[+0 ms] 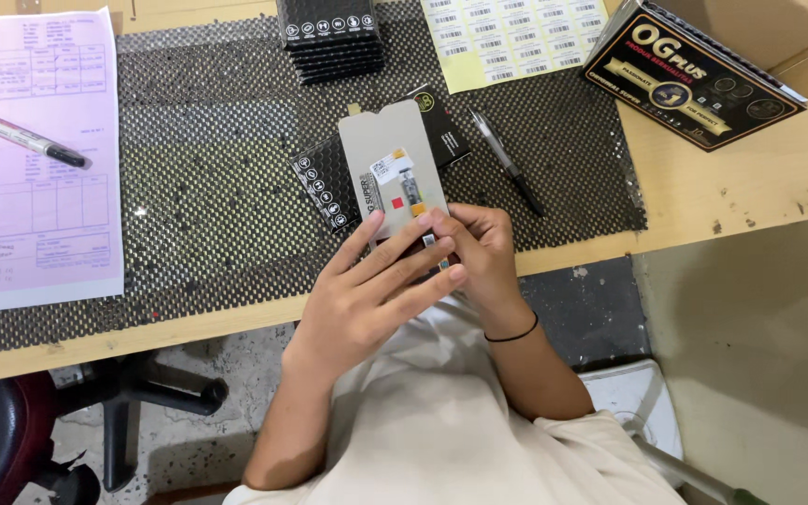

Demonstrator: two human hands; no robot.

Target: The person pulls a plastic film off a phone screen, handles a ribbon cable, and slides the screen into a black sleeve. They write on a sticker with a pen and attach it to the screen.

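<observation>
Wooden table [731,187] w/ black mesh mat [198,187] across most of it. Far left: pink form sheet [30,150] w/ a pen [21,136] lying on it. Far right: open cardboard box [759,37], a black-and-gold printed box [694,79] leaning at its mouth. Far centre-right: yellow sheet of barcode stickers [507,37], mostly still full as far as I can see. Far centre: stack of black flat packs [329,37], neat, looks untouched or finished; can't tell which.

Centre, near edge: both hands hold up a grey card sleeve [390,164], upright, back face to camera, w/ a small white sticker and coloured marks on it. Left hand [376,290] wraps the lower part, fingers spread over the front edge; closed on it. Right hand [479,248] pinches the lower right corner, thumb + fingertips tight, also holding it. Under the sleeve, on the mat: one black flat pack [320,187] and a black card [441,131], partly hidden. Second pen [507,164] just right of them.

Judgement: one item mid-process, sticker seemingly on already; the sleeve isn't set down yet, and the loose pack beneath looks not yet done.
</observation>
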